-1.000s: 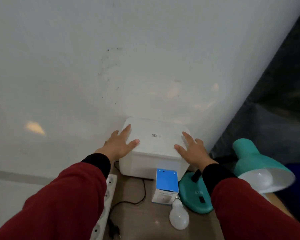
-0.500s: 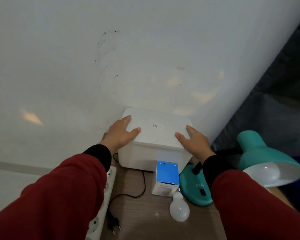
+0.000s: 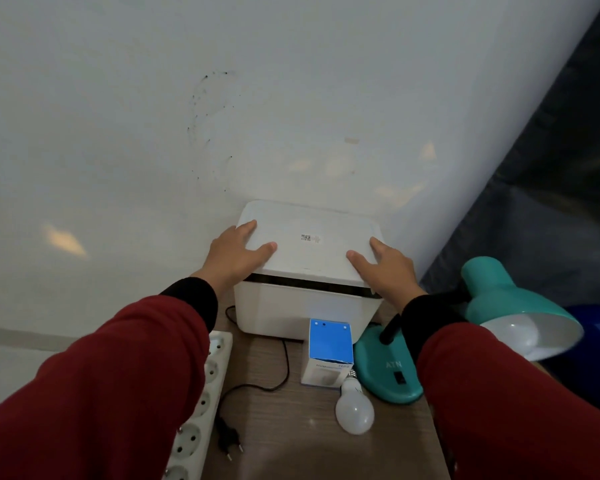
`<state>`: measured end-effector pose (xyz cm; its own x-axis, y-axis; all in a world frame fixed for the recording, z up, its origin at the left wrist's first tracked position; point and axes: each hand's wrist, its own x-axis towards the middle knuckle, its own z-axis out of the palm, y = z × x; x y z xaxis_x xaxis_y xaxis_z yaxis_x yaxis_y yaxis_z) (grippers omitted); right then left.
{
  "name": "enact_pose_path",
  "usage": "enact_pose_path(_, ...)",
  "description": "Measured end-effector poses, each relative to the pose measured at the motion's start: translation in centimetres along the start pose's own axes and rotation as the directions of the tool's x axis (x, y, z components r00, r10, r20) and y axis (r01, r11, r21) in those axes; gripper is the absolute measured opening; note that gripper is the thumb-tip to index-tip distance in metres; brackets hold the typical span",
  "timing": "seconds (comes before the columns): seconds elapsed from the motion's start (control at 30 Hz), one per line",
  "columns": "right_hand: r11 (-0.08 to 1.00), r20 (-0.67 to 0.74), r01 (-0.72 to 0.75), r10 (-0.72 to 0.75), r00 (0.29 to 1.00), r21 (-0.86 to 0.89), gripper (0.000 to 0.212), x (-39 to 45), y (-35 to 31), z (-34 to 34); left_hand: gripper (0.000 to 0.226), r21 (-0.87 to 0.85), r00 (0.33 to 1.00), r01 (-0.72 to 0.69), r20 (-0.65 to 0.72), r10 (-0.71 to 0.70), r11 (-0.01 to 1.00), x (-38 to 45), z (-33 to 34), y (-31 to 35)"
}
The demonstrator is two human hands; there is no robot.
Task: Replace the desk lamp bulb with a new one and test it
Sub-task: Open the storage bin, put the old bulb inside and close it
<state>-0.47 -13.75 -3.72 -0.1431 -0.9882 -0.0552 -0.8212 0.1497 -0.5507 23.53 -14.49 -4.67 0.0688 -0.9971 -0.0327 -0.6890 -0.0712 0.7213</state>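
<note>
Both hands on the lid (image 3: 309,242) of the white box (image 3: 305,315) at the back of the bench (image 3: 291,441): left hand (image 3: 234,256) over the near-left corner, right hand (image 3: 387,268) over the near-right, fingers (image 3: 359,258) spread wide and flat, gripping the lid edges only. Lid raised at the front, dark gap showing beneath. Loose bulb (image 3: 354,407) lying on its side near the bench front, touching the blue-topped carton (image 3: 329,355), just beside the teal lamp base (image 3: 385,375). Another bulb (image 3: 513,332) seated in the teal shade (image 3: 510,303) at far right. Plug (image 3: 229,439) lying unplugged beside the power strip (image 3: 201,407). Likely risks: lid swinging back or slipping from flat, unhooked fingers and dropping; right sleeve (image 3: 499,403), close over the lamp neck, tipping the lamp; box sliding forward into the carton and sending the round bulb rolling off the bench edge. Which bulb is new: cannot tell.
</note>
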Motion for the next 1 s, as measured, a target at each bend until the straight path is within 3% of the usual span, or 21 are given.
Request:
enact_pose_path(0.47, 0.999, -0.070, 0.036, -0.034, 0.997, 0.020, 0.073, -12.8, 0.9, -1.0, 0.070, 0.058, 0.999, -0.035, -0.003, 0.035, 0.998, -13.1, -1.7, 0.3)
enact_pose_path(0.67, 0.999, -0.043, -0.017, 0.019, 0.999, 0.038, 0.072, -21.4, 5.0, 1.2, 0.074, 0.193, 0.998, -0.004, 0.066, -0.008, 0.981, -20.6, 0.9, -2.2)
enact_pose_path(1.0, 0.994, 0.016, -0.104, 0.103, 0.995, 0.031, 0.072, -29.7, 11.5, 7.2, 0.072, 0.200, 0.990, 0.059, 0.117, -0.083, 0.978, -29.3, 7.6, -7.8)
